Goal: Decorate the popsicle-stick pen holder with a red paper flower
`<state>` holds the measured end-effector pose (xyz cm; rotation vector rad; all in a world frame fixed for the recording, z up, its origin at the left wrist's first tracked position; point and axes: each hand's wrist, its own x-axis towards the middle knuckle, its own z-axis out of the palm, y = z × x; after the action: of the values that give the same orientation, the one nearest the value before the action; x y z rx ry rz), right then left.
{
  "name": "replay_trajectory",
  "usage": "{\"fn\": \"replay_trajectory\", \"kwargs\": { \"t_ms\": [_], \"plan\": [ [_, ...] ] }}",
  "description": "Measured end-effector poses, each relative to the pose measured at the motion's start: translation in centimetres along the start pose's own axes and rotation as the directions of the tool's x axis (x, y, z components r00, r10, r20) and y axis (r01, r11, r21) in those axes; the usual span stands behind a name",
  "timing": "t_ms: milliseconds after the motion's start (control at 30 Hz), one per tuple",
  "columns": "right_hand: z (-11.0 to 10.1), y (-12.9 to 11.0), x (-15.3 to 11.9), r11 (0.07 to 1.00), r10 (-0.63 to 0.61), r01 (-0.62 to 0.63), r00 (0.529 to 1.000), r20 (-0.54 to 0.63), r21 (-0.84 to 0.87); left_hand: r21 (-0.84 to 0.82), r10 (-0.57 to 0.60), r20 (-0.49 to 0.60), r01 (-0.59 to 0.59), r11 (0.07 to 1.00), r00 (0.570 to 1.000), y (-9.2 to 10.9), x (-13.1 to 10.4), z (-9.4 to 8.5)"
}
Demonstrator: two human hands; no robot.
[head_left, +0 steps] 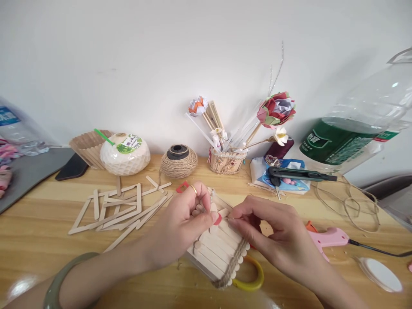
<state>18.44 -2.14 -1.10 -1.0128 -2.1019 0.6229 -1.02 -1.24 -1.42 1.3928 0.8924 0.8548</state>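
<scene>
A panel of pale wooden sticks (pixel 214 253), edged with twine and rounded stick ends, lies tilted at the centre of the table. On its upper part is a flower of rounded wooden pieces with a red centre (pixel 218 219). My left hand (pixel 193 219) has its thumb and index finger bent together at the flower's left side, the thumb tip against the red centre. Just right of the flower, my right hand (pixel 267 223) pinches a small thin piece (pixel 226 218) between thumb and index finger. Yellow-handled scissors (pixel 252 274) lie partly beneath the panel.
Loose craft sticks (pixel 120 208) spread on the left. Behind them stand a coconut (pixel 125 154), a twine spool (pixel 179 161) and a decorated holder (pixel 227 161) with paper flowers. To the right are a pink glue gun (pixel 330 238), a black-handled tool (pixel 302 174) and a large bottle (pixel 347 139).
</scene>
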Motion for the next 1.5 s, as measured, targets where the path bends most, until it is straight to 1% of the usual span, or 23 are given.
{"fn": "replay_trajectory", "kwargs": {
  "t_ms": [200, 433, 500, 533, 600, 700, 767, 867, 1033, 1133, 1233, 1300, 1367, 1500],
  "plan": [
    [0.0, 0.4, 0.0, 0.998, -0.054, 0.054, 0.999, 0.002, -0.009, 0.013, -0.045, -0.001, 0.045, 0.999, 0.999, 0.5, 0.0, 0.1],
    [-0.3, 0.3, 0.1, 0.989, -0.148, 0.150, 0.986, 0.071, -0.020, 0.002, -0.036, -0.017, 0.036, 0.999, 0.999, 0.5, 0.0, 0.2],
    [-0.3, 0.4, 0.2, 0.991, -0.134, 0.133, 0.987, 0.088, 0.009, -0.008, -0.038, -0.018, 0.037, 0.999, 0.999, 0.4, 0.0, 0.2],
    [-0.2, 0.4, 0.2, 0.993, -0.113, 0.111, 0.990, 0.079, 0.038, -0.015, -0.038, -0.019, 0.038, 0.999, 0.999, 0.3, 0.0, 0.1],
    [-0.1, 0.7, 0.3, 0.992, -0.077, 0.075, 0.997, 0.016, 0.100, -0.029, -0.038, -0.027, 0.037, 0.999, 0.999, 0.2, 0.0, 0.1],
    [0.0, 1.1, 0.4, 0.986, -0.092, 0.102, 0.992, -0.083, 0.129, -0.048, -0.042, -0.041, 0.040, 0.998, 0.998, 0.1, 0.1, 0.0],
    [0.1, 1.1, 0.5, 0.986, -0.120, 0.130, 0.988, -0.095, 0.108, -0.053, -0.041, -0.043, 0.039, 0.998, 0.998, 0.0, 0.2, 0.0],
    [0.0, 0.9, 0.5, 0.986, -0.147, 0.152, 0.987, -0.072, 0.069, -0.050, -0.034, -0.033, 0.032, 0.998, 0.999, 0.0, 0.3, -0.1],
    [-0.3, 0.7, 0.3, 0.989, -0.142, 0.144, 0.988, -0.058, 0.019, -0.050, -0.034, 0.039, 0.036, 0.998, 0.999, 0.1, 0.6, -0.7],
    [-0.5, 0.8, 0.1, 0.985, -0.170, 0.171, 0.984, -0.047, 0.020, -0.104, -0.034, 0.124, 0.047, 0.993, 0.992, 0.3, 1.0, -1.1],
    [-0.5, 0.8, 0.0, 0.977, -0.210, 0.211, 0.977, -0.020, 0.028, -0.158, -0.061, 0.247, 0.103, 0.982, 0.967, 0.5, 1.5, -1.2],
    [-0.5, 0.8, 0.1, 0.974, -0.222, 0.222, 0.975, 0.004, 0.036, -0.168, -0.103, 0.302, 0.159, 0.973, 0.948, 0.5, 1.7, -1.3],
    [-0.4, 0.8, 0.2, 0.973, -0.223, 0.221, 0.974, 0.033, 0.059, -0.158, -0.135, 0.330, 0.196, 0.968, 0.934, 0.5, 1.9, -1.3],
    [-0.3, 0.8, 0.3, 0.972, -0.223, 0.213, 0.970, 0.100, 0.097, -0.123, -0.146, 0.363, 0.202, 0.971, 0.920, 0.0, 2.1, -1.5]
  ]
}}
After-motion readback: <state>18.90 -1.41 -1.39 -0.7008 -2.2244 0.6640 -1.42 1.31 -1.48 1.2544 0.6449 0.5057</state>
